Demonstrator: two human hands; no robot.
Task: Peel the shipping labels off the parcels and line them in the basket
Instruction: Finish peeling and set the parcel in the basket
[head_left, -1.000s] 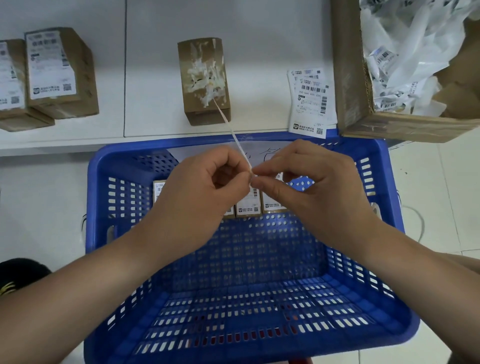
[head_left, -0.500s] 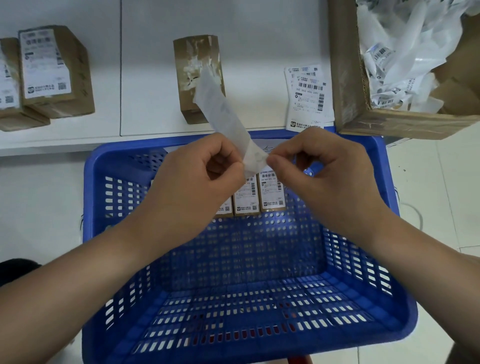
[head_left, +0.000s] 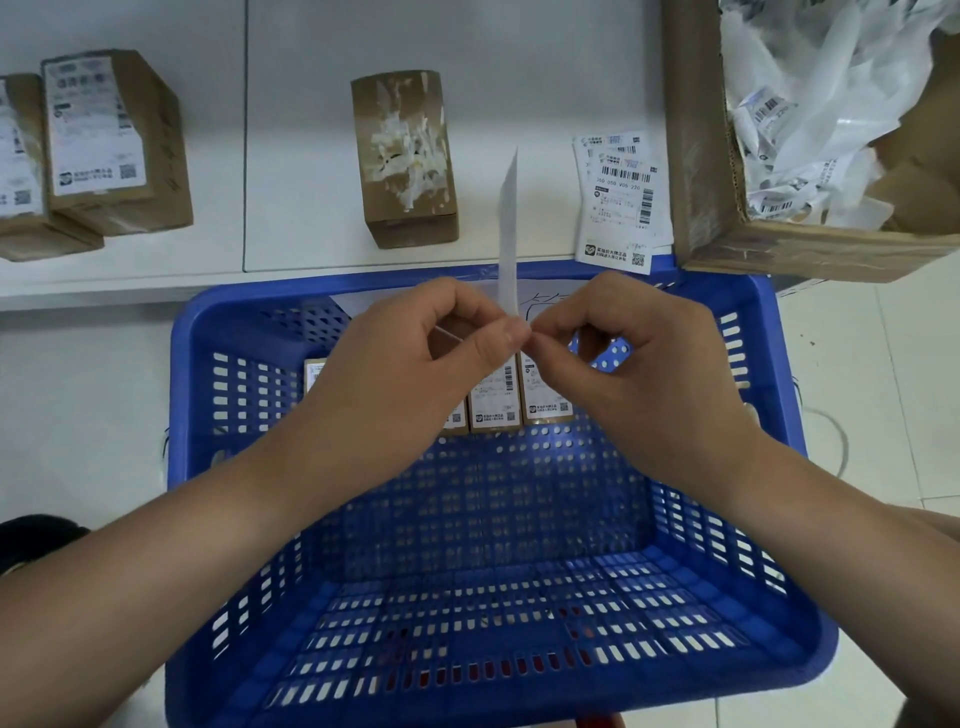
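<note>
The label (head_left: 508, 234), a white strip standing up over the far rim of the blue basket (head_left: 779, 415), is pinched at its lower end by the fingers of both the left hand (head_left: 410, 374) and right hand (head_left: 623, 358), so folding it sticky-side-in seems wise.
</note>
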